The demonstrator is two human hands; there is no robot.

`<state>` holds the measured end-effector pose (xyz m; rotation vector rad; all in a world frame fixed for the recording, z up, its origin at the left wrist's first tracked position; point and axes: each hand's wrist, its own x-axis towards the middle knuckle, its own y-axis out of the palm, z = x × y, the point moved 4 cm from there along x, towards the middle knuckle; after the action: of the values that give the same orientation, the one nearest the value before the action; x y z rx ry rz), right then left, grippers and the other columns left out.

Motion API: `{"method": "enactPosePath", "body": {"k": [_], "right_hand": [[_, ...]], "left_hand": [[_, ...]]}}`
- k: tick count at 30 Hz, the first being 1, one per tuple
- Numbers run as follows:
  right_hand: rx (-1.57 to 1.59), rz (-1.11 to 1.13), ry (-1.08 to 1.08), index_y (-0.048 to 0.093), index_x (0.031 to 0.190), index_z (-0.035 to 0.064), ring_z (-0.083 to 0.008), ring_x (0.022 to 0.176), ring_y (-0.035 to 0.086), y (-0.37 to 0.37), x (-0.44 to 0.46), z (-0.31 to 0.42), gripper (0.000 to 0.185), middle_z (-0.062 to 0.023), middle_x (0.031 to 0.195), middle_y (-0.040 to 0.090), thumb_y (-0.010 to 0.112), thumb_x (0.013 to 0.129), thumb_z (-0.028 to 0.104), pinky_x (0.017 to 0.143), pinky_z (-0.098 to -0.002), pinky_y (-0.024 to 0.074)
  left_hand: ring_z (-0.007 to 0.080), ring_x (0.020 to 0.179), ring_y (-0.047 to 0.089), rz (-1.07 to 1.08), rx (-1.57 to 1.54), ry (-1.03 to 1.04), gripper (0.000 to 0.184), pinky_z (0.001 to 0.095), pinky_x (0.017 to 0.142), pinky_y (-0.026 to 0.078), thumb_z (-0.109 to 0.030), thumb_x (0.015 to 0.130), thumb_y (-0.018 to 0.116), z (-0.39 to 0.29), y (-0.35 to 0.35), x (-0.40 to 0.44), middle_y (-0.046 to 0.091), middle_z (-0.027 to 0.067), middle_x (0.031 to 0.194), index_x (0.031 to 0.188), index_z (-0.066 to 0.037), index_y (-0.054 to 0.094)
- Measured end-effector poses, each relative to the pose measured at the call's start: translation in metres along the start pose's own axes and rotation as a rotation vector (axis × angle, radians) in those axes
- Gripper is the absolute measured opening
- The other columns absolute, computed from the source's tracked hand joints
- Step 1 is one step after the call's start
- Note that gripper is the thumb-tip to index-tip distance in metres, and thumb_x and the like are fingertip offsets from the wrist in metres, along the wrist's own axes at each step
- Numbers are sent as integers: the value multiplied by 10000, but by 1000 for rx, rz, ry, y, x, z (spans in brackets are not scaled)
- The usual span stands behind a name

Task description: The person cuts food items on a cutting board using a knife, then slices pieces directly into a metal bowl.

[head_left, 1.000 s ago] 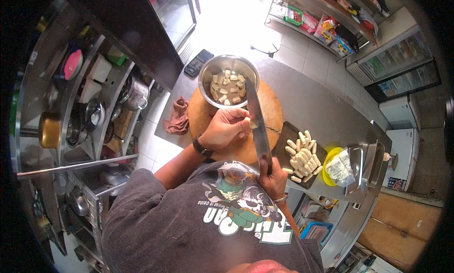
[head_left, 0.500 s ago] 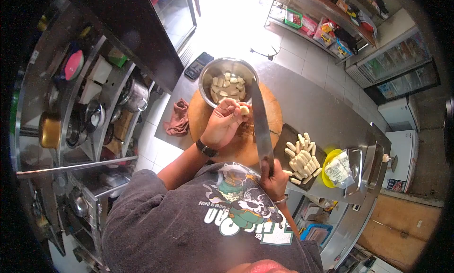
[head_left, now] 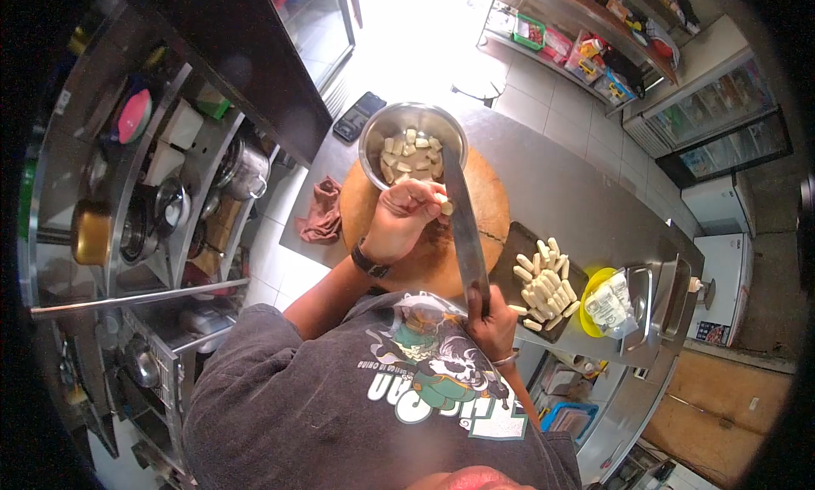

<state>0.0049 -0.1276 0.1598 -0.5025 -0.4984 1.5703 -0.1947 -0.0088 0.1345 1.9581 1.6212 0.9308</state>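
My left hand point(head_left: 402, 224) pinches a short pale piece point(head_left: 446, 206) above the round wooden board point(head_left: 424, 274). In my right hand point(head_left: 491, 324) is the handle of a long, wide knife point(head_left: 465, 225); its blade slants up beside the pale piece, and its tip overlaps the rim of the steel bowl. Several cut pale pieces lie inside that steel bowl point(head_left: 456, 127), which stands on the far part of the board. To the right, a dark tray point(head_left: 515, 238) bears a pile of pale, finger-shaped pieces point(head_left: 548, 288).
A brown cloth point(head_left: 321, 212) lies left of the board, and a black device point(head_left: 360, 117) sits beyond it. Right of the tray are a yellow bowl point(head_left: 586, 314) with a plastic bag point(head_left: 609, 303) and metal pans point(head_left: 675, 296). Shelves with pots point(head_left: 246, 169) stand at the left.
My left hand has turned and lies nearer the bowl than at first. The knife has swung slightly between frames, its tip now back toward the bowl's right rim.
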Motion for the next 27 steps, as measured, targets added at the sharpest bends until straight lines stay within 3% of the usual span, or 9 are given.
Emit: {"method": "enactPosePath", "body": {"k": [6,7,12,14,18,20,21,22,27], "right_hand": [[-3,-20,-4,595,942,56,-356,604,665,1,1,2,221,-147,667,640,605,985,273,521,-418,477],[15,-50,-16,586,918,49,-311,540,605,2,1,2,231,-149,629,588,614,980,270,504,-403,453],[40,-89,-11,594,917,44,-267,479,533,1,2,3,236,-155,604,542,627,974,270,490,-382,431],[-10,-58,19,596,928,40,-278,588,681,0,2,5,258,-133,669,657,606,986,291,546,-399,498],[62,-195,25,618,968,32,-145,513,519,-2,-1,-8,214,-98,611,566,616,979,246,501,-336,428],[63,-204,72,615,968,13,-101,542,509,-5,-3,-15,209,-69,607,568,609,981,222,505,-311,420],[62,-207,76,615,968,13,-101,542,509,-6,-4,-14,209,-69,607,568,609,981,222,505,-311,420],[76,-245,65,613,966,7,-93,553,507,-8,-5,-13,207,-67,615,571,610,982,213,511,-299,417],[168,-325,73,609,957,-4,-84,584,517,-11,-8,-19,210,-70,656,595,605,986,203,531,-283,420]], "left_hand": [[124,932,644,29,269,14,102,276,775,573,88,891,644,3,-1,-9,638,88,1117,956,10,643],[123,939,643,50,374,18,91,281,782,578,92,886,648,5,-3,-10,632,81,1116,946,23,648],[112,975,631,78,314,-13,97,264,833,556,96,878,657,4,8,-11,633,74,1102,947,28,660],[111,985,627,73,322,-33,103,262,847,550,95,877,658,3,6,-8,639,74,1095,951,25,660],[143,1016,620,-23,580,110,94,273,837,547,7,872,710,-18,-12,22,665,77,1103,962,-7,686],[195,1006,630,-103,1077,198,104,303,861,530,-89,845,762,-27,-22,36,676,84,1104,925,-43,713],[254,1000,630,-58,1338,435,146,352,880,509,-146,796,797,-35,-14,39,684,107,1067,889,-61,725],[254,1000,630,-54,1335,433,146,352,880,509,-146,796,797,-32,-12,38,684,107,1067,889,-61,725],[309,1012,603,408,1245,109,183,378,869,505,-80,789,753,49,-5,9,648,126,1053,964,-53,708]]}}
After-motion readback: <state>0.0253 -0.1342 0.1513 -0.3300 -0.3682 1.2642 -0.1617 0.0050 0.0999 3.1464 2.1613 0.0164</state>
